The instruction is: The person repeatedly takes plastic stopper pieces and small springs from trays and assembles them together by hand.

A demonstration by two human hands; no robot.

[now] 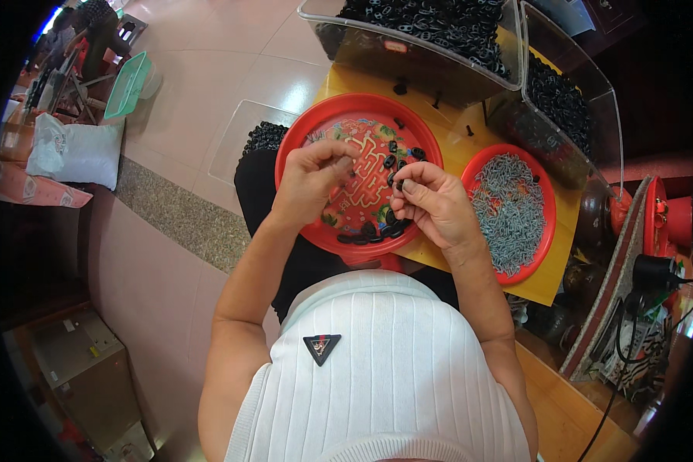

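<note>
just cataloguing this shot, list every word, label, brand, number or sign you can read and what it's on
Red tray: large gold character design, not copied out here.
Clear bin: small label, too small to read.
White top: dark triangular badge, no readable wording.
Pink wrapping: reddish marking, too blurred to read.
</note>
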